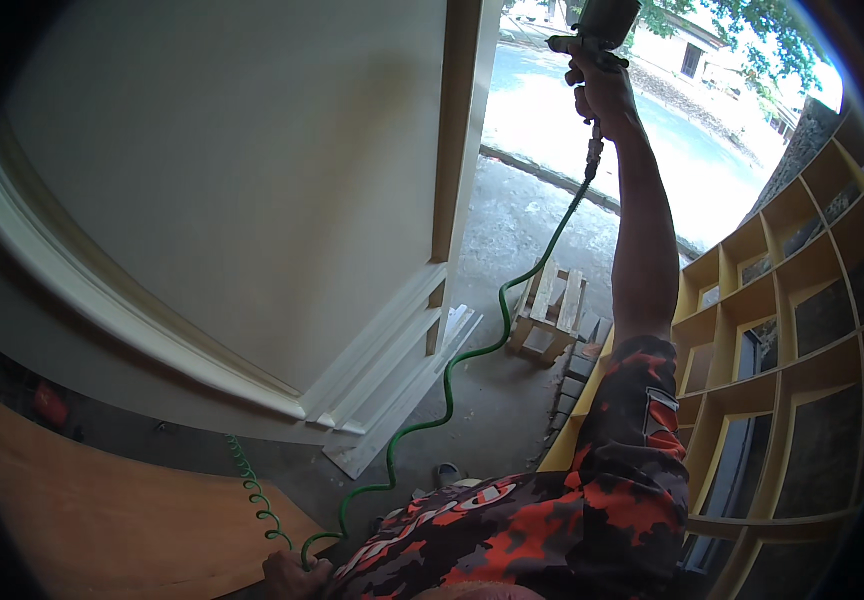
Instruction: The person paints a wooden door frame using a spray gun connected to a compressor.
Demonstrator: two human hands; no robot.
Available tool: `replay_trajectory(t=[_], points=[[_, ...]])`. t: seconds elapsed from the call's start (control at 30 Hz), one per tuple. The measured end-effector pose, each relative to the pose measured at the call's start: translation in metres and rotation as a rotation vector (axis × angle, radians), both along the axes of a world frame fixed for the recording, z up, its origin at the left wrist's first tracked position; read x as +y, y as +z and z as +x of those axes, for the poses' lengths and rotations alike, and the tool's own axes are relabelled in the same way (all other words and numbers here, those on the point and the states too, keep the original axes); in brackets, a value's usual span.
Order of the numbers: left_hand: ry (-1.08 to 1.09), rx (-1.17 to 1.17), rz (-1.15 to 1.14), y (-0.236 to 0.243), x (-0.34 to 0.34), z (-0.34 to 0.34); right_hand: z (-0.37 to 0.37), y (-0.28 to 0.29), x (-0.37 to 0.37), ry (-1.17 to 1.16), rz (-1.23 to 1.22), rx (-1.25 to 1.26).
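My right hand [604, 95] is raised at the upper right, its fingers wrapped round the handle of a spray gun [607, 22] with a grey cup. A green air hose [449, 385] runs from the gun's grip down in loose waves toward my body. At the lower edge my left hand [295, 577] is closed round this hose; part of the hand is cut off by the picture's edge. To the left of the gun stands a large cream-white panel [242, 190] with moulded edging, which neither hand touches.
An open wooden shelf unit [777, 375] with several compartments stands close on the right. A small slatted wooden stool [552, 305] and white boards [367, 445] are on the floor. A brown wooden board [102, 510] lies at the lower left, near a coiled hose section [252, 485].
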State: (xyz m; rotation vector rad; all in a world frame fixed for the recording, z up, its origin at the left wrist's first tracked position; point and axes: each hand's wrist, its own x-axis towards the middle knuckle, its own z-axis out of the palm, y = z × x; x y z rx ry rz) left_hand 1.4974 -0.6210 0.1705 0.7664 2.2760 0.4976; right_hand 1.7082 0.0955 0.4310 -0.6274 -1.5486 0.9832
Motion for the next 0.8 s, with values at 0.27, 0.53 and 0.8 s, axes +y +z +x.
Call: replay_trajectory(t=[0.27,0.53,0.8], points=[[-0.023,0.084,-0.033,-0.005,-0.009,-0.011,-0.001,-0.013,-0.038,0.193,-0.04,-0.034],[0.0,0.131,-0.077,0.002,-0.026,-0.027,-0.022,-0.02,-0.118,0.201,-0.025,-0.027],[0.005,0.132,-0.046,0.0,-0.054,-0.05,-0.047,-0.016,-0.191,0.173,-0.058,-0.06]])
